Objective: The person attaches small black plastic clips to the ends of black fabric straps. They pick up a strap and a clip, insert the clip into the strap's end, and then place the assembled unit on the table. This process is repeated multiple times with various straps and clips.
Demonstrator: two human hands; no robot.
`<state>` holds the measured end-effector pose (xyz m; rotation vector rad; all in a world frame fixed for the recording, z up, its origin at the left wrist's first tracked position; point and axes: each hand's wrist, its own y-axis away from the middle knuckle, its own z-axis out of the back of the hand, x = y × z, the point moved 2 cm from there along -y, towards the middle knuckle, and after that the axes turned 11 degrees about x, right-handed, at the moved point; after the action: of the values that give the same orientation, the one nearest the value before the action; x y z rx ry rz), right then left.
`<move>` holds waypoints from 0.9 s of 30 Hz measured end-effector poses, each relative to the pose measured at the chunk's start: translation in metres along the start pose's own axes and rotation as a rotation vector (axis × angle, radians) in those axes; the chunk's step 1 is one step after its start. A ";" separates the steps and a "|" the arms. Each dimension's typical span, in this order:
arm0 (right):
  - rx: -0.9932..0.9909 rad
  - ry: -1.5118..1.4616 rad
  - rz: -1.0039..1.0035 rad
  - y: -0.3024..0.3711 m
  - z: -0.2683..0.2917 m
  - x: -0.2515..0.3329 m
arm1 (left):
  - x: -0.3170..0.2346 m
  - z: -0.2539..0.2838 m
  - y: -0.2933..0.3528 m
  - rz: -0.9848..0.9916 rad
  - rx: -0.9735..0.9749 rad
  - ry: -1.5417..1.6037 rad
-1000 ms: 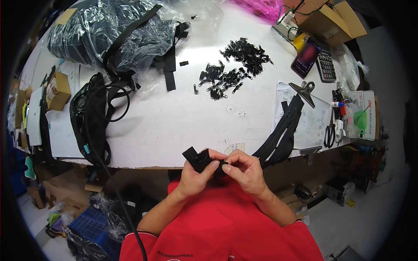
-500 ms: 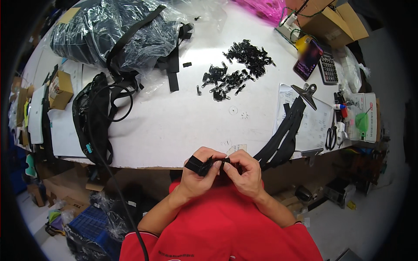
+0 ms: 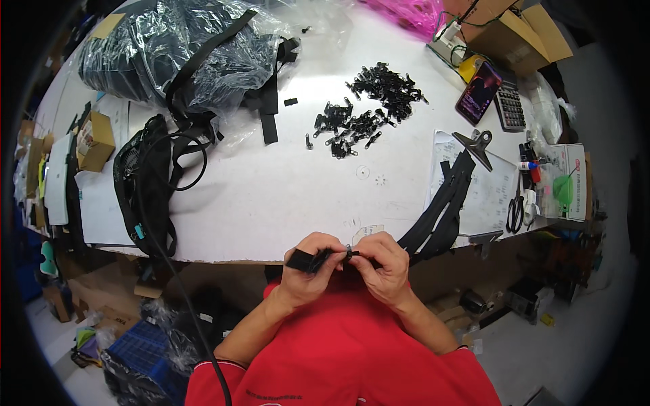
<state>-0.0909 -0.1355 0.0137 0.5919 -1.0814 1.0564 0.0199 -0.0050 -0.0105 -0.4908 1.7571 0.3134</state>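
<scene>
At table (image 3: 271,210) | left hand (image 3: 307,276) grips strap (image 3: 299,260) | right hand (image 3: 383,265) pinches black piece (image 3: 351,254) | lettered shirt (image 3: 359,338)

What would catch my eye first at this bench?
Probably the bright red shirt at bottom centre, with a black fabric strip in the grip of the left hand above it. Beyond, black zipper sliders lie heaped on the white table. Pink plastic stands out at the top edge, right of centre.

The left hand (image 3: 308,269) and the right hand (image 3: 386,267) are held close together at the near edge of the white table (image 3: 271,203), fingers (image 3: 381,243) curled, each thumb pressed toward its forefinger. Both forearms (image 3: 252,329) are angled inward toward that same edge, spaced widest where farthest from it.
</scene>
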 end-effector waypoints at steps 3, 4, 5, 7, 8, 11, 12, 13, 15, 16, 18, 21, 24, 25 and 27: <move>0.034 -0.123 -0.032 -0.003 0.006 0.005 | -0.001 0.000 0.000 -0.019 0.034 -0.011; 0.050 -0.168 -0.043 -0.003 0.008 0.005 | -0.001 -0.001 0.000 0.009 0.029 -0.021; 0.072 -0.187 -0.059 -0.004 0.009 0.007 | -0.003 0.000 0.000 0.038 0.025 -0.033; 0.116 -0.224 -0.089 -0.005 0.010 0.009 | -0.001 -0.001 0.001 0.109 0.034 0.027; 0.110 -0.237 -0.133 -0.004 0.009 0.009 | 0.003 -0.001 0.002 0.148 0.049 0.097; 0.117 -0.288 -0.274 0.006 0.004 0.008 | 0.005 -0.001 0.002 0.291 0.075 0.256; 0.135 -0.314 -0.325 0.009 0.002 0.008 | 0.003 -0.002 0.002 0.344 0.080 0.301; 0.153 -0.341 -0.377 0.013 0.001 0.007 | 0.001 -0.003 0.001 0.392 0.077 0.325; 0.180 -0.242 -0.331 0.021 -0.004 0.006 | -0.002 -0.003 -0.003 0.487 0.069 0.371; 0.179 -0.216 -0.331 0.022 -0.005 0.007 | -0.001 -0.002 -0.005 0.503 0.075 0.411; 0.222 -0.126 -0.365 0.022 -0.005 0.009 | 0.002 0.001 -0.009 0.526 0.093 0.490; 0.158 -0.006 -0.399 0.015 0.016 0.012 | 0.017 0.006 -0.012 0.448 0.117 0.710; -0.195 -0.100 -0.443 -0.002 0.075 -0.011 | -0.002 -0.001 -0.016 0.491 -0.004 0.813; -0.238 0.145 -0.461 -0.016 0.104 -0.012 | 0.004 0.005 -0.013 0.447 0.088 0.848; -0.294 0.584 -0.358 -0.030 0.131 -0.007 | -0.004 0.002 -0.014 0.494 0.118 0.800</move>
<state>-0.1192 -0.2581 0.0610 0.2011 -0.5698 0.6737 0.0293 -0.0160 -0.0061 -0.0718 2.6632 0.3834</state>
